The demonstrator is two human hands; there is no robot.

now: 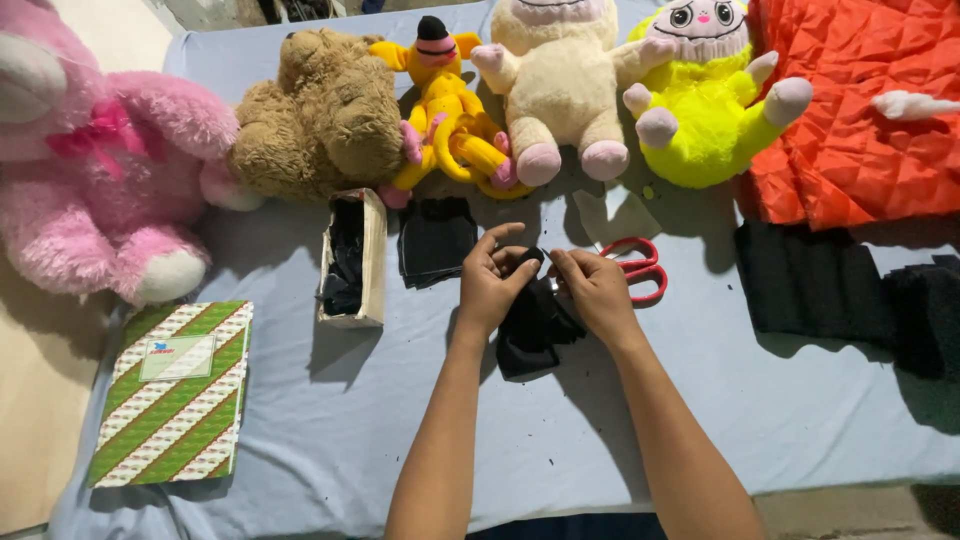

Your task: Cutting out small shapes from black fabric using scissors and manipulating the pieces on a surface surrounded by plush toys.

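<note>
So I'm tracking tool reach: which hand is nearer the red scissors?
Right. The right hand lies beside the scissors, partly covering them; the left hand is farther left, across the black cloth.

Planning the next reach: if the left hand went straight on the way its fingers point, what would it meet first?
The left hand points up and slightly right, away from the person. Past the black fabric piece it pinches, it would likely first meet the yellow plush toy, though depth is uncertain.
</note>
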